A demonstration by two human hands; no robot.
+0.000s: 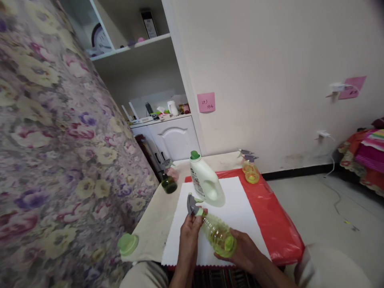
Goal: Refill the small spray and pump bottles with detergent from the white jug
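Observation:
A clear yellow-green spray bottle (214, 232) with a grey trigger head (192, 205) is held tilted above the white sheet, its head toward the left. My left hand (191, 229) is closed around the neck, just under the light green collar. Around the lower body and base, my right hand (242, 250) grips from the right side. Just beyond the bottle stands a large pale green jug (207, 182), with a darker green opening at its top. At the table's left front corner lies a light green cap (128, 244).
The white sheet (240, 200) covers part of a red plastic cover (270, 224) on the table. Two spray bottles with yellow liquid (251, 174) stand back right. A dark green bottle (168, 183) and a pinkish spray bottle (173, 173) stand left. A floral curtain (75, 160) borders the left.

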